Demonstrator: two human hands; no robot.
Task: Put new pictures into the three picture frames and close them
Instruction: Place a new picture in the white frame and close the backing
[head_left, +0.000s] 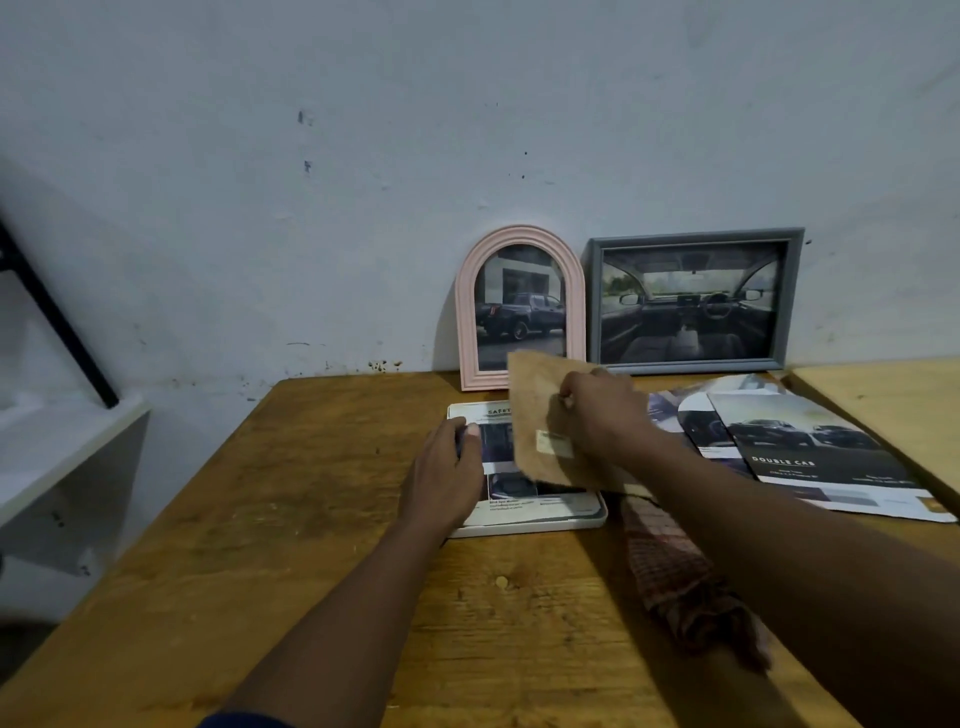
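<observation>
Presses the left hand (447, 467), fingers nearly straight, on the left edge of the printed picture (511, 488) inside the white frame (524, 525), flat on the bench (311, 493). Grips the brown backing board (535, 410) in the right hand (597, 415), tilted just above that frame. Leaning at the far wall: pink arched frame (467, 312) and, right of it, grey frame (691, 236), both filled. Further right: brochures (810, 452), checked cloth (675, 571).
</observation>
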